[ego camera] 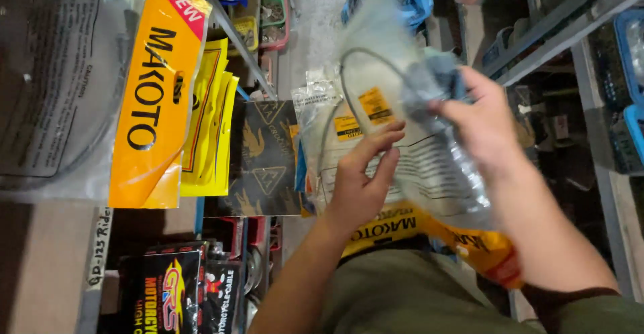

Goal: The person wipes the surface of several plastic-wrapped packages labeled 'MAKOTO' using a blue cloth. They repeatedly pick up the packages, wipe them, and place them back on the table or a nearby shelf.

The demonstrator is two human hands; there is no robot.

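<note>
Two hands, left [359,186] and right [479,123], grip clear cable packets [409,153] between crowded metal shelves [570,19].

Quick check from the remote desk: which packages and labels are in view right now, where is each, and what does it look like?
Clear bag with coiled cable, centre, held by left hand and right hand; orange-yellow header at its bottom.
Hanging clear bag, upper left, orange header with a red corner.
Yellow packets, behind it.
Black-and-gold packet, centre-left.
Black packets with red-yellow print, lower left.
</note>
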